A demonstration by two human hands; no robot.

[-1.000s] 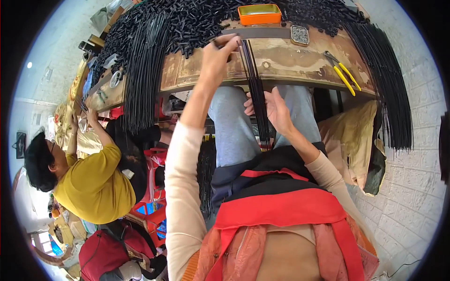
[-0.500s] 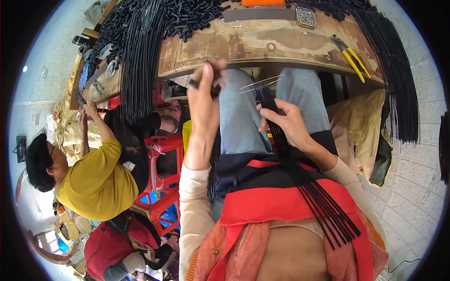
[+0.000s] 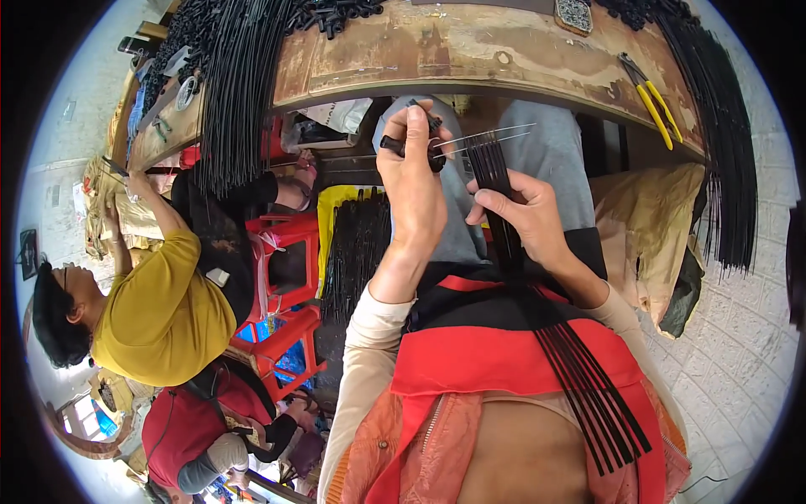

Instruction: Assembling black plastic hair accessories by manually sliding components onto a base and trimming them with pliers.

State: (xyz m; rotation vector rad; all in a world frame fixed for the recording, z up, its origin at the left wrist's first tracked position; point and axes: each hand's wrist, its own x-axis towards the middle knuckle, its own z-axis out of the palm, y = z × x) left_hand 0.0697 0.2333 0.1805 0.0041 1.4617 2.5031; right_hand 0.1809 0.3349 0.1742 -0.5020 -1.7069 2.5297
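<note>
My left hand (image 3: 413, 178) is raised over my lap and pinches small black plastic pieces (image 3: 430, 139) at its fingertips. Thin metal wire tips (image 3: 491, 134) poke out beside them. My right hand (image 3: 527, 218) grips a bundle of long black rods (image 3: 579, 370). The bundle runs from the wire tips down across my red and black clothing toward the lower right. Both hands sit close together just below the edge of the worn wooden table (image 3: 453, 50).
Masses of black rods hang over the table at left (image 3: 239, 92) and right (image 3: 726, 143). Yellow-handled pliers (image 3: 651, 97) lie on the table's right side. A person in a yellow shirt (image 3: 159, 311) sits at left by red plastic stools (image 3: 285, 252). A tan bag (image 3: 646, 227) hangs at right.
Both hands have come off the table down to my lap. The rod bundle slid lower across my body, and my left hand now holds black pieces at its wire tips.
</note>
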